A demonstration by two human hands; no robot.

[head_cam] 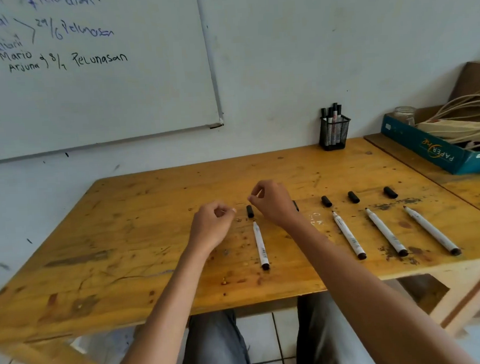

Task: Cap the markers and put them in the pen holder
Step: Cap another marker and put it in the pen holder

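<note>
Head camera caught my left hand [213,220] and right hand [272,201] both curled, holding nothing, flanking a loose cap [250,210] and uncapped marker [260,244].

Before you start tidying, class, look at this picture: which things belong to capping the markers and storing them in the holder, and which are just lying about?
Belong to the job:
uncapped markers on the table
loose black caps
mesh pen holder

Just lying about:
whiteboard
blue box
glass jar
pale cords in the box
</note>
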